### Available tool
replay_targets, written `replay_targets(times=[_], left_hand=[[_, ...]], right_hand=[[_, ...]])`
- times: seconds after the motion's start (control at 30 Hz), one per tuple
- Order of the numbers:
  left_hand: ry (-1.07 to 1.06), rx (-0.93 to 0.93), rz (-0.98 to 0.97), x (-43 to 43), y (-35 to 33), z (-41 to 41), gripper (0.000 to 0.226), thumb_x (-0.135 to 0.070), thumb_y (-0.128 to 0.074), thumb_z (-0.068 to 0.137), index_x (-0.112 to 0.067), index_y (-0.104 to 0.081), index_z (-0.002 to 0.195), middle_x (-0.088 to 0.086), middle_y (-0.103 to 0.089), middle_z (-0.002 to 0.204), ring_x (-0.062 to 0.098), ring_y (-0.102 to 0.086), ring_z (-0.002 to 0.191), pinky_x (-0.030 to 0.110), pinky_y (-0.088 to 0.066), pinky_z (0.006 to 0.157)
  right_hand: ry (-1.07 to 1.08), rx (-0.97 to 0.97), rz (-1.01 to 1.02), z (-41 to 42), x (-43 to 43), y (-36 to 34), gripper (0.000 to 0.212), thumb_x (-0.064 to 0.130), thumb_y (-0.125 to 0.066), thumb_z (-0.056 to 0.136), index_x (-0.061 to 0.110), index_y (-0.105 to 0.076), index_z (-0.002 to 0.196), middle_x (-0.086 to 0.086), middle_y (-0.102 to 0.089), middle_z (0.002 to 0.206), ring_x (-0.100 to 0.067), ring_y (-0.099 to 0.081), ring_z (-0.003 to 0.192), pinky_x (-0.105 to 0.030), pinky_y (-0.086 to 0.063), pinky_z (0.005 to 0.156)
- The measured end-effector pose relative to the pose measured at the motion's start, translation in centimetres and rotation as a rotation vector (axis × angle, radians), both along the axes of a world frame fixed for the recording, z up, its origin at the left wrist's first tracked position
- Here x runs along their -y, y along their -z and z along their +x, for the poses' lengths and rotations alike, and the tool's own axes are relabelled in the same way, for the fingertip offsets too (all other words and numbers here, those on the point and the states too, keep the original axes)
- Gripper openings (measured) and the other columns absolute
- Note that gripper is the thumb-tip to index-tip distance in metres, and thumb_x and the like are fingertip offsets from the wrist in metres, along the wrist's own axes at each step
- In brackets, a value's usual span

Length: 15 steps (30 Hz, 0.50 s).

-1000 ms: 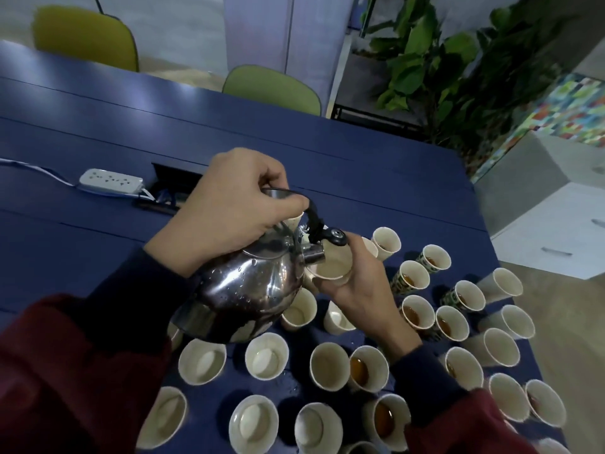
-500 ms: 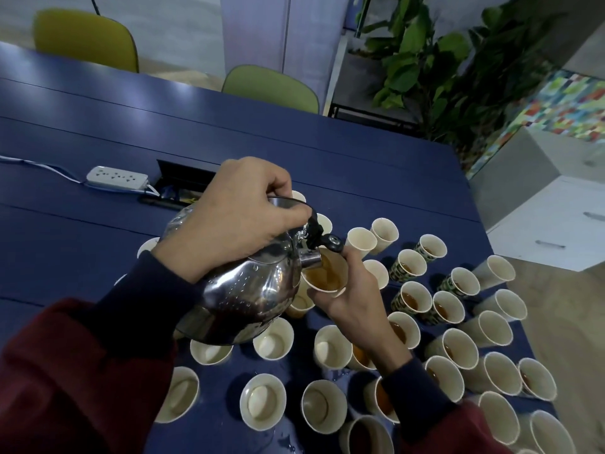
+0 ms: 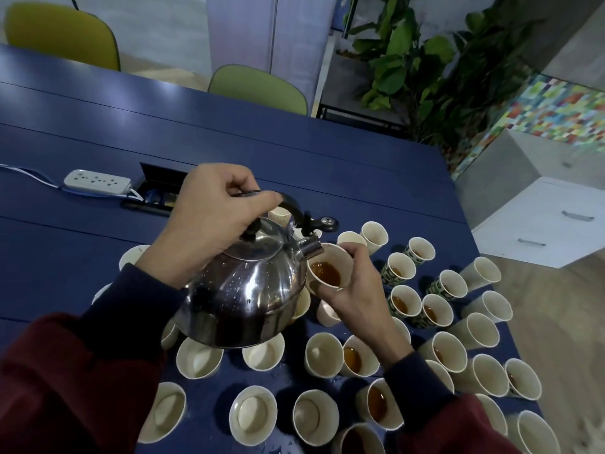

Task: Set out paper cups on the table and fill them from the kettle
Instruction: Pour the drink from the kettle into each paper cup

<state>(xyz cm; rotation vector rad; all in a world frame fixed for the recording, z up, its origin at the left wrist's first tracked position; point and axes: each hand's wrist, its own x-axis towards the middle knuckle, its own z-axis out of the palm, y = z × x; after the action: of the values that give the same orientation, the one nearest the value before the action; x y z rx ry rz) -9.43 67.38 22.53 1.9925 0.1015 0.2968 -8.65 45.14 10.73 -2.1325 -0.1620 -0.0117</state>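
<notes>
My left hand (image 3: 209, 221) grips the black handle of a shiny steel kettle (image 3: 245, 290), held above the table and tipped to the right. Its spout rests at the rim of a paper cup (image 3: 329, 268) that my right hand (image 3: 357, 290) holds up, fingers curled round it. Brown tea fills the bottom of that cup. Several more paper cups stand on the blue table (image 3: 327, 165) around and below my hands; those at the right, such as one green-printed cup (image 3: 404, 301), hold tea, while those at the front left, such as one pale cup (image 3: 199, 357), look empty.
A white power strip (image 3: 96, 181) with its cable lies at the left beside an open black cable hatch (image 3: 157, 188). Two green chairs (image 3: 258, 88) stand at the far edge. A plant (image 3: 419, 67) and white drawers (image 3: 543, 224) are off to the right.
The kettle has tipped back toward level, its spout still at the cup's rim. The cup in my right hand went from empty to holding brown tea.
</notes>
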Motion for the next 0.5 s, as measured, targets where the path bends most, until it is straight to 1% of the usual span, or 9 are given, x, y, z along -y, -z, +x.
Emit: replay_targets(times=[0.07,0.1,0.13,0.2,0.27,0.33,0.4,0.43,0.5], left_hand=[[-0.037,-0.017,-0.088,-0.1,0.5,0.7,0.028,-0.024,-0.078,0.083,-0.003,-0.066,0.067,0.001,-0.059,0.051,0.007,-0.051,0.048,0.020,-0.042,0.053],[-0.056,-0.024,-0.118,-0.1,0.7,1.1,0.030,-0.023,-0.077,0.083,-0.002,-0.064,0.067,-0.007,-0.053,0.045,0.003,-0.046,0.044,0.018,-0.039,0.051],[-0.074,-0.025,-0.143,-0.1,1.0,1.5,0.031,-0.021,-0.077,0.084,0.000,-0.062,0.067,-0.010,-0.048,0.041,0.003,-0.042,0.040,0.016,-0.035,0.050],[-0.096,-0.015,-0.189,-0.2,1.2,2.5,0.032,-0.019,-0.075,0.085,0.004,-0.060,0.068,-0.012,-0.043,0.037,0.004,-0.038,0.036,0.012,-0.031,0.045],[-0.099,-0.001,-0.204,-0.3,1.4,3.8,0.033,-0.017,-0.074,0.086,0.005,-0.058,0.067,-0.012,-0.042,0.036,0.005,-0.038,0.036,0.010,-0.029,0.044],[-0.094,0.008,-0.197,-0.5,1.5,5.0,0.032,-0.017,-0.074,0.086,0.002,-0.058,0.065,-0.011,-0.043,0.037,0.004,-0.039,0.037,0.011,-0.030,0.046],[-0.090,0.007,-0.197,-0.6,1.7,6.4,0.032,-0.018,-0.075,0.086,0.000,-0.058,0.065,-0.011,-0.043,0.038,0.003,-0.040,0.038,0.011,-0.031,0.047],[-0.086,0.005,-0.200,-0.6,1.8,7.0,0.032,-0.017,-0.074,0.086,0.001,-0.058,0.065,-0.011,-0.044,0.038,0.003,-0.040,0.038,0.010,-0.032,0.047],[-0.076,0.000,-0.196,-0.6,2.0,8.3,0.032,-0.016,-0.075,0.086,0.004,-0.058,0.067,-0.011,-0.044,0.039,0.003,-0.040,0.038,0.010,-0.032,0.047]], right_hand=[[0.010,0.005,-0.033,1.7,0.4,-0.3,0.063,0.026,-0.090,0.072,0.023,-0.047,0.118,0.006,-0.062,0.110,-0.005,-0.062,0.095,-0.013,-0.048,0.074],[0.018,0.015,-0.055,2.7,0.6,-0.5,0.062,0.028,-0.090,0.072,0.022,-0.048,0.118,0.005,-0.062,0.110,-0.007,-0.062,0.094,-0.013,-0.048,0.072],[0.028,0.030,-0.083,3.8,0.8,-0.6,0.062,0.030,-0.089,0.073,0.022,-0.048,0.117,0.004,-0.061,0.112,-0.008,-0.061,0.095,-0.015,-0.048,0.072],[0.047,0.068,-0.151,6.5,1.2,-0.9,0.061,0.034,-0.089,0.073,0.021,-0.050,0.117,0.003,-0.058,0.114,-0.011,-0.059,0.096,-0.019,-0.047,0.075],[0.068,0.091,-0.207,9.7,1.6,-0.8,0.062,0.034,-0.087,0.073,0.018,-0.051,0.120,0.001,-0.058,0.116,-0.015,-0.059,0.100,-0.026,-0.047,0.080],[0.076,0.095,-0.261,12.8,1.9,-0.5,0.067,0.031,-0.085,0.075,0.015,-0.049,0.128,-0.003,-0.057,0.125,-0.020,-0.057,0.110,-0.032,-0.048,0.090],[0.054,0.073,-0.343,15.9,2.2,0.3,0.075,0.025,-0.082,0.078,0.010,-0.044,0.140,-0.007,-0.051,0.139,-0.023,-0.051,0.122,-0.032,-0.042,0.101],[0.038,0.055,-0.387,17.2,2.4,0.9,0.076,0.023,-0.081,0.079,0.009,-0.043,0.142,-0.009,-0.048,0.140,-0.024,-0.050,0.124,-0.029,-0.039,0.100],[0.002,0.015,-0.458,19.7,2.5,2.4,0.070,0.022,-0.080,0.079,0.008,-0.046,0.139,-0.010,-0.046,0.135,-0.028,-0.051,0.117,-0.026,-0.036,0.093]])
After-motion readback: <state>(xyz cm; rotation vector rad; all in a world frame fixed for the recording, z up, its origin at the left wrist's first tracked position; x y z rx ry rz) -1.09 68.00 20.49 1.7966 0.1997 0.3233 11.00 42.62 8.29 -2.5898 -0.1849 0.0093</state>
